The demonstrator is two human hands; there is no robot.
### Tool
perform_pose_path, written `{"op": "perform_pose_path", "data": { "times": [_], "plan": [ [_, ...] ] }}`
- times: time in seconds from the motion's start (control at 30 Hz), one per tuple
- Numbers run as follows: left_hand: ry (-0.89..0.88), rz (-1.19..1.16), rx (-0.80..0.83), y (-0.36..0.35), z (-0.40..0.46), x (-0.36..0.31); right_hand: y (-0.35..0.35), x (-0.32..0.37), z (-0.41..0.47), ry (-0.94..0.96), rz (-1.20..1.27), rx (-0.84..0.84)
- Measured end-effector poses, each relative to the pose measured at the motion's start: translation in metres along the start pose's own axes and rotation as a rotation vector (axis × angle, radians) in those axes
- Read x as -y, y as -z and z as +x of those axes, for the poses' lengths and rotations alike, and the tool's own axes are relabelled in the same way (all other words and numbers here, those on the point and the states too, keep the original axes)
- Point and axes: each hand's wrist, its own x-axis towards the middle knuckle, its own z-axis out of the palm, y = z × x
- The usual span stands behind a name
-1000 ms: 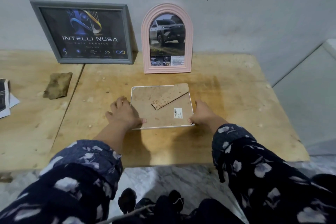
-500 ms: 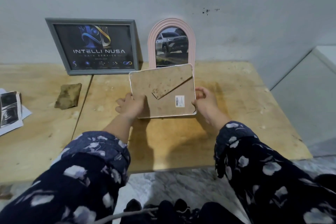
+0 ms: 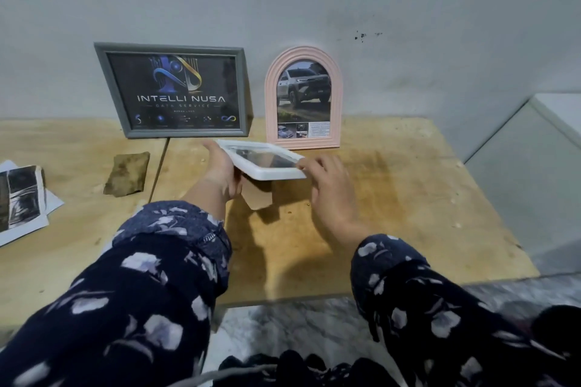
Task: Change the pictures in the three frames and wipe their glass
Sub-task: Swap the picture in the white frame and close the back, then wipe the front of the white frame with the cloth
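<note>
White plastic frame [image 3: 262, 162] held glass-up, near flat, just above table [image 3: 393, 198]; your left hand [image 3: 221, 177] grips left edge, fingers curled under; right hand [image 3: 327, 185] relaxed, fingertips touching right corner, gripping nothing. Rear stand flap hangs below. Judgement: stand it by pink arched frame [image 3: 303, 97], grey frame [image 3: 176, 91]. Support both edges, keep fingers off glass, spread flap first. Cloth [image 3: 127, 174] left for wiping

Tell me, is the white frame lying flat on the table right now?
No, the white frame is held up off the table, gripped by the left hand with the right hand at its other edge.
</note>
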Motion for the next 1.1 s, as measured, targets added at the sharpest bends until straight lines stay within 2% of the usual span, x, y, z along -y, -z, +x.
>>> {"op": "perform_pose_path", "data": {
  "times": [0.13,0.27,0.33,0.43,0.5,0.57,0.7,0.83,0.97,1.1],
  "plan": [
    [0.06,0.064,-0.042,0.021,0.011,0.019,-0.02,-0.005,-0.027,0.154,-0.096,0.084],
    [0.101,0.153,-0.069,0.036,0.018,0.032,-0.045,-0.012,-0.046,0.298,-0.151,0.055],
    [0.083,0.251,-0.073,0.047,0.034,0.039,-0.052,-0.009,-0.056,0.348,-0.258,0.054],
    [-0.004,0.508,-0.106,0.073,0.113,0.064,-0.06,0.0,-0.065,0.406,-0.333,0.154],
    [-0.052,0.704,-0.166,0.073,0.106,0.061,-0.072,0.003,-0.071,0.448,-0.302,0.212],
    [-0.118,0.806,-0.224,0.063,0.052,0.042,-0.086,0.004,-0.076,0.487,-0.276,0.215],
    [-0.192,1.048,-0.295,0.067,0.04,0.036,-0.096,0.016,-0.08,0.49,-0.232,0.296],
    [-0.283,1.213,-0.298,0.086,0.047,0.031,-0.093,0.029,-0.066,0.452,-0.222,0.387],
    [-0.332,1.39,-0.381,0.123,0.048,0.017,-0.104,0.048,-0.041,0.402,-0.204,0.352],
    [-0.24,1.495,-0.544,0.176,0.034,-0.004,-0.129,0.077,-0.005,0.361,-0.175,0.395]
  ]
}}
